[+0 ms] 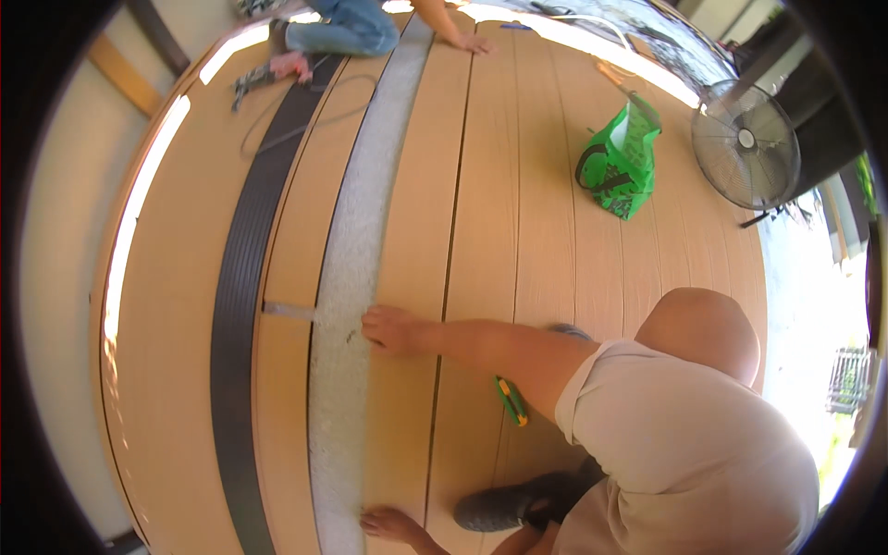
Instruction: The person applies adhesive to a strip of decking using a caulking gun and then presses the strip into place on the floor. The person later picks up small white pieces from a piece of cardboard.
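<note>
Neither of my hands is in the picture. A co-worker in a beige shirt (pixel 694 444) crouches on the right. That person's near hand (pixel 398 330) rests on the edge of a tan deck board (pixel 407 231), beside a pale grey strip (pixel 356 231). Lower down, another hand (pixel 393 525) touches the same board edge; it appears to be the co-worker's other hand. A short pale flat piece (pixel 289 311) lies across the narrow board left of the strip. At the top, a second person in jeans (pixel 347 32) presses a hand (pixel 474 43) on the boards.
A dark ribbed strip (pixel 242 333) runs along the left. A red and black power tool (pixel 273 76) with a cable lies at the upper left. A green and yellow utility knife (pixel 511 400), a green bag (pixel 622 162) and a fan (pixel 746 139) stand or lie to the right.
</note>
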The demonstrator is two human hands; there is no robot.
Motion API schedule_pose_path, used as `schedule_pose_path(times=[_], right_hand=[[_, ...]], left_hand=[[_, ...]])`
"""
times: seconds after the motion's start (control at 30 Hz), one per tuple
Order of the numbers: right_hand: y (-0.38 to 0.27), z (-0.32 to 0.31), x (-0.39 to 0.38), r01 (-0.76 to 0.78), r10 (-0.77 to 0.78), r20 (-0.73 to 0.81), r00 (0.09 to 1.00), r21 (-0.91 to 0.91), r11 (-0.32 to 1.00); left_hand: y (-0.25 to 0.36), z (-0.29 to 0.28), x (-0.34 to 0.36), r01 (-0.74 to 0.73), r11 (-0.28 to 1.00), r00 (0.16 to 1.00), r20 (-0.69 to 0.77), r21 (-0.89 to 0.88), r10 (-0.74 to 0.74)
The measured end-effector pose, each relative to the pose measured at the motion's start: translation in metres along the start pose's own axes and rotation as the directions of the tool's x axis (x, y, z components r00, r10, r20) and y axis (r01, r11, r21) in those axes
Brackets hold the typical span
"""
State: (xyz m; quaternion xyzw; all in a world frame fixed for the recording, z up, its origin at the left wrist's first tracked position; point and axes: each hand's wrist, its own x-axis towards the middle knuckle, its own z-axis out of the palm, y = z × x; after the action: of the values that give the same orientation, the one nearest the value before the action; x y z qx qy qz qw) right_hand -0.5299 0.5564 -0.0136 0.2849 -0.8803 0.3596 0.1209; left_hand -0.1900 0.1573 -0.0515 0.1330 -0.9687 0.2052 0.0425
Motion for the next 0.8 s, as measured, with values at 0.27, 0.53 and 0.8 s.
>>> schedule_pose_path(times=[0.27,0.53,0.8], right_hand=[[0.015,0.01,0.003,-0.02,0.023,0.059,0.998,-0.043,0.999],[0.01,0.013,0.0,-0.006,0.004,0.1,0.995,0.017,1.0],[0.001,0.0,0.005,0.013,0.002,0.175,0.984,-0.083,0.996]], left_hand=[[0.05,-0.034,0.047,0.223,0.808,0.971,0.049,-0.545,-0.235],[0.047,-0.041,0.038,0.182,0.812,0.98,0.037,-0.555,-0.194],[0.048,-0.03,0.034,0.16,0.836,0.98,-0.019,-0.525,-0.199]])
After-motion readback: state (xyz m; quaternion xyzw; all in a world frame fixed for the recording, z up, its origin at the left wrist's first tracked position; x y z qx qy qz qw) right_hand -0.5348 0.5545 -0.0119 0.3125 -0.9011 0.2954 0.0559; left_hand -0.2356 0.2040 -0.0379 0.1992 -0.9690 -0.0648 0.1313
